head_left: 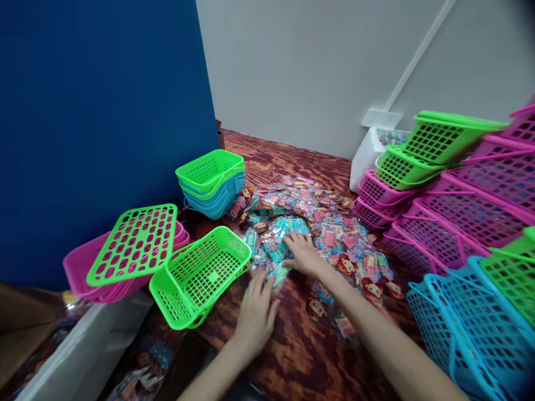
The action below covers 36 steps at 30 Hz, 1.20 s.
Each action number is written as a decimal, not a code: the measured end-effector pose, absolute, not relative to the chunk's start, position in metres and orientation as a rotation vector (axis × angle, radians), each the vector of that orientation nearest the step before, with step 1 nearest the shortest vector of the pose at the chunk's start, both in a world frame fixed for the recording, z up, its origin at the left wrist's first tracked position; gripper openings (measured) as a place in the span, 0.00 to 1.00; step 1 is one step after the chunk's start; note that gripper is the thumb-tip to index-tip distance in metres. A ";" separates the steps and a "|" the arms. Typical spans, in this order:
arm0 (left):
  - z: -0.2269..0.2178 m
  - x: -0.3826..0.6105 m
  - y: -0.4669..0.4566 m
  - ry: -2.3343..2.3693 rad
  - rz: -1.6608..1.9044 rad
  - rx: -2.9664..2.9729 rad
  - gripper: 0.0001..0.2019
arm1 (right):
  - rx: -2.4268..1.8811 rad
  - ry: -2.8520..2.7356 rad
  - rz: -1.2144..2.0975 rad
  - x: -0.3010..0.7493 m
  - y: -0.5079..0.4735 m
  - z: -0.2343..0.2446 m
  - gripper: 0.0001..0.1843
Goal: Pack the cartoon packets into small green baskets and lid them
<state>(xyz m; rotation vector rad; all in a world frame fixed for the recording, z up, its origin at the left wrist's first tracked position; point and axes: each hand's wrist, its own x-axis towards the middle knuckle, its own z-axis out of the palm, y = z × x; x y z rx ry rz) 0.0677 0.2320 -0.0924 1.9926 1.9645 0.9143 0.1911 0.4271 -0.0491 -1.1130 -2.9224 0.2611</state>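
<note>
My right hand (301, 254) reaches into a pile of small clear plastic packets (330, 239), its thumb and fingers apart over blue and green ones. My left hand (257, 309) is just in front of the pile, palm down near the table, fingers loosely stretched and apart. Its fingertips are close to a pale green packet (278, 273); whether they touch it I cannot tell. Many packets carry a cartoon head with red or brown hair. Left of my left hand stands a bare green plastic basket (213, 277) with its handle folded down.
Stacked blue and green baskets (213, 189) stand behind the green one. A green perforated lid (136, 242) lies on pink baskets (83, 262) at left. Tall stacks of pink baskets (434, 234), with green and blue ones, line the right. A white foam box (363, 153) sits by the wall.
</note>
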 end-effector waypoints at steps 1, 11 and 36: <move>-0.098 0.064 0.234 1.985 0.929 1.977 0.21 | -1.114 -2.898 0.251 0.199 0.413 -0.052 0.28; -0.081 0.076 0.226 1.934 0.629 1.910 0.14 | -1.335 -2.516 0.453 0.267 0.317 -0.082 0.17; -0.081 0.047 0.230 1.482 1.151 0.821 0.17 | -1.082 -2.471 1.129 0.272 0.370 -0.054 0.15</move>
